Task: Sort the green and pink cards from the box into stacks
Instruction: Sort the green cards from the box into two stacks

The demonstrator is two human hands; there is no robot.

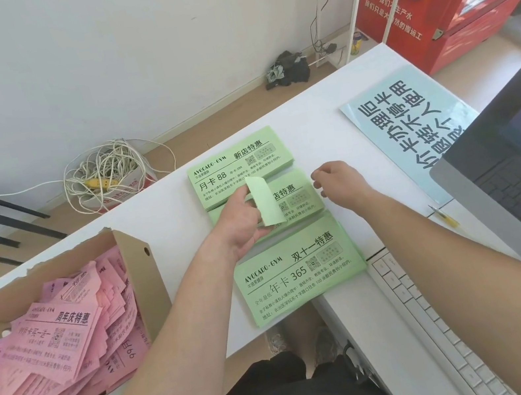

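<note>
While the left hand (242, 221) pinches a curled green card (265, 201) over the middle green stack (301, 199), the right hand (340, 183) hovers at that stack's right edge, loosely bent and empty. The cardboard box (141, 270) of pink cards (50, 338) sits well left of it.

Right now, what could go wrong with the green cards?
1. The left hand pinches a green card that curls over. It could crease, or land crooked on the middle stack.
2. The three green stacks look alike and lie close together, so the card might go on the wrong one.
3. The near stack lies at the table's front edge, beside the left forearm. A nudge might push cards off.
</note>
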